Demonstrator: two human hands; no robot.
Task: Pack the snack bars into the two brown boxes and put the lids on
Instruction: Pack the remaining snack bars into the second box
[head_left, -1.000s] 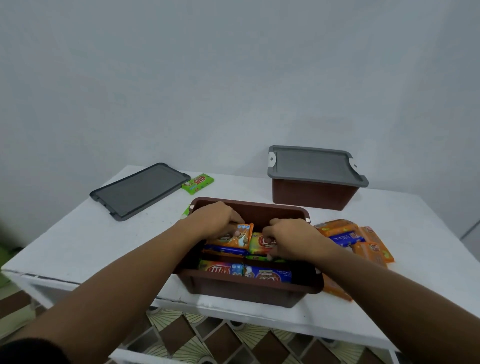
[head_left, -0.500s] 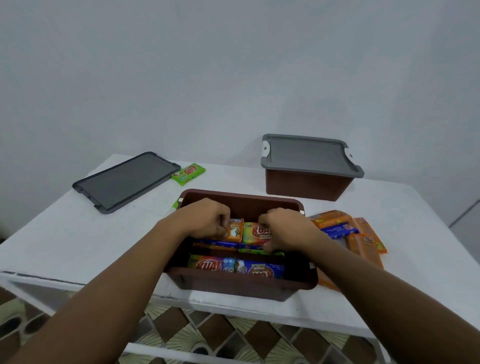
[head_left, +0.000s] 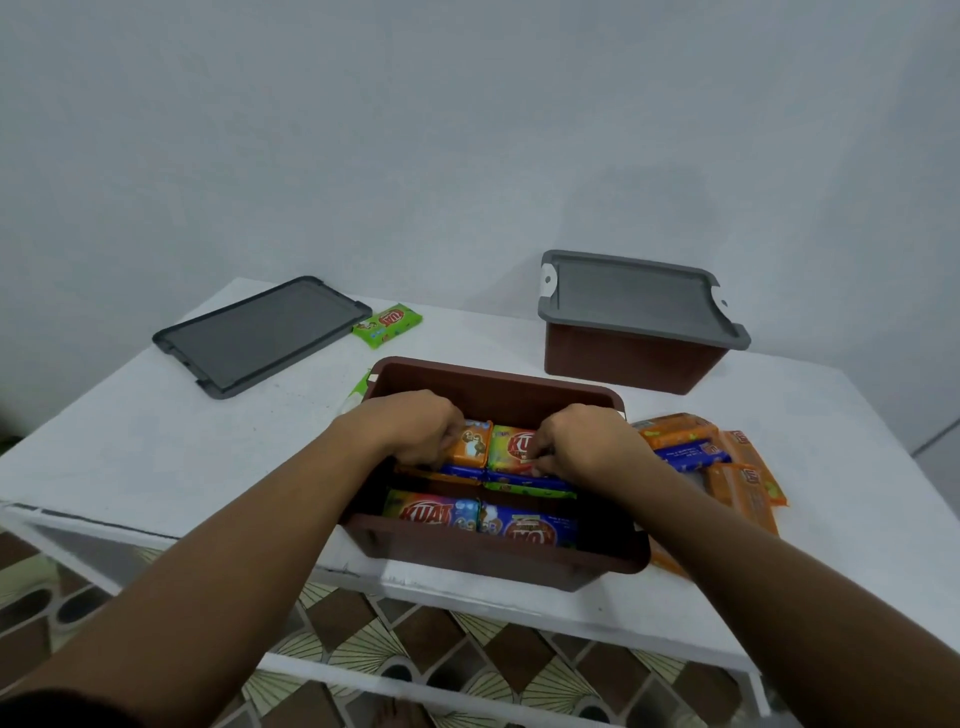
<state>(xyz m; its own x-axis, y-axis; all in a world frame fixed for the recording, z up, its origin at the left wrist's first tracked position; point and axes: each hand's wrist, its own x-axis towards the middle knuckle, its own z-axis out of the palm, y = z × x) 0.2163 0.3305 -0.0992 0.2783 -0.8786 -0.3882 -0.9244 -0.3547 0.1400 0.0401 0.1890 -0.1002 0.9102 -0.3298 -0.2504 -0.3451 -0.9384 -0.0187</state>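
On the counter (head_left: 156, 441), at its near edge: open brown box (head_left: 493, 384), long axis left to right. Far left, lying flat: grey lid (head_left: 260, 338). Just right of the box, so nearer the right hand (head_left: 587, 447): loose snack bars (head_left: 680, 431). Inside the box, gripping one bar apiece: right hand on a green bar (head_left: 511, 449), left hand (head_left: 410, 431) on an orange bar (head_left: 470, 447).

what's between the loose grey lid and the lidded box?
Head view: one green snack bar beside the loose grey lid; from there to the lidded box the white table is bare.
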